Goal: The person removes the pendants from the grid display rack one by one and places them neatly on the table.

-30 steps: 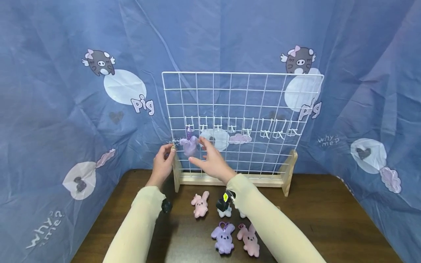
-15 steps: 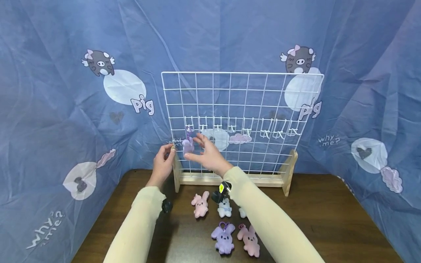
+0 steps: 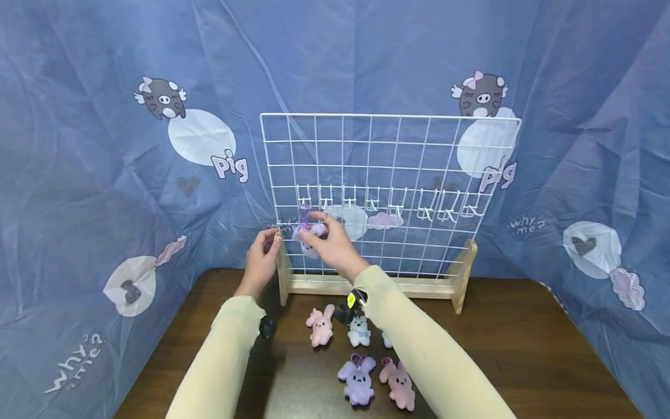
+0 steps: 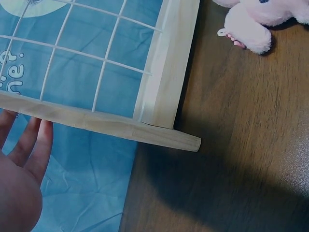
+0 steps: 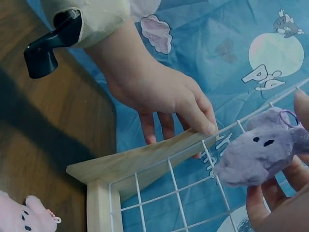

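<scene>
My left hand grips the upper end of the left wooden upright of a white wire grid rack. In the left wrist view its fingers lie against that wood. At the leftmost hook, a purple plush bunny keychain hangs by its purple loop. My right hand pinches the bunny near its ears, thumb in front. Seen from the right wrist, the bunny's body is tilted sideways, with fingers beneath it. Whether the loop sits fully on the hook I cannot tell.
Several white hooks line the grid to the right. On the brown table lie a pink bunny, a white plush, another purple bunny and a second pink bunny. My right sleeve partly covers another white plush.
My right hand has moved from beside the purple bunny to pinching it, thumb now over its front. The bunny has turned its face forward. My left hand stays on the upright.
</scene>
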The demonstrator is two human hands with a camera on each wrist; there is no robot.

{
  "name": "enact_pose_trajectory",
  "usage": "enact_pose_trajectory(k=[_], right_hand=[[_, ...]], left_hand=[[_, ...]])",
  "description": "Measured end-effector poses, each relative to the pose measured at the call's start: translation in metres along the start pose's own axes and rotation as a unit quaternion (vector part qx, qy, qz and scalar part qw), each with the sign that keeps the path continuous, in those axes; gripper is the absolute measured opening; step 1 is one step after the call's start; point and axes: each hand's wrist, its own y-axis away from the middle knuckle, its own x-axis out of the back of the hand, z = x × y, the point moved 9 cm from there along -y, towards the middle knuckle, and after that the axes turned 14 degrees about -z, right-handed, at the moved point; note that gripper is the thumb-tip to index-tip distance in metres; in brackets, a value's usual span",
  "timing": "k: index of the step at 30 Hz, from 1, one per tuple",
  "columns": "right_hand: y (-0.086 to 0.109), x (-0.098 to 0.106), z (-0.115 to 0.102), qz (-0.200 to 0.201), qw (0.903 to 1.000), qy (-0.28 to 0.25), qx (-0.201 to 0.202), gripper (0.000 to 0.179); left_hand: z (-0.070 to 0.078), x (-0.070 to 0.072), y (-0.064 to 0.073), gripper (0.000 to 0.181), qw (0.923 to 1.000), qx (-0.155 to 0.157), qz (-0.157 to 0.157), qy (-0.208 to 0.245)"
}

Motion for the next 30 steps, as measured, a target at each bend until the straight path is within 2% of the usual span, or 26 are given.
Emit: enact_pose_trajectory(k=[7, 12, 24, 30], right_hand=[[0.002, 0.003, -0.012, 0.030, 0.9983, 0.025, 0.043, 0.039], [0.004, 0.004, -0.023, 0.040, 0.9962, 0.053, 0.058, 0.029], [0.005, 0.007, -0.034, 0.061, 0.9921, 0.096, 0.052, 0.023], [0.006, 0.007, -0.037, 0.060, 0.9935, 0.091, 0.035, 0.023]], left_hand=[[0.000, 0.000, 0.000, 0.034, 1.0000, 0.001, -0.004, -0.006], [0.000, 0.000, 0.000, 0.034, 0.9999, -0.001, -0.003, -0.012], [-0.001, -0.001, 0.000, 0.033, 1.0000, 0.002, 0.002, 0.000], [-0.002, -0.002, 0.000, 0.035, 0.9999, 0.010, -0.001, -0.006]])
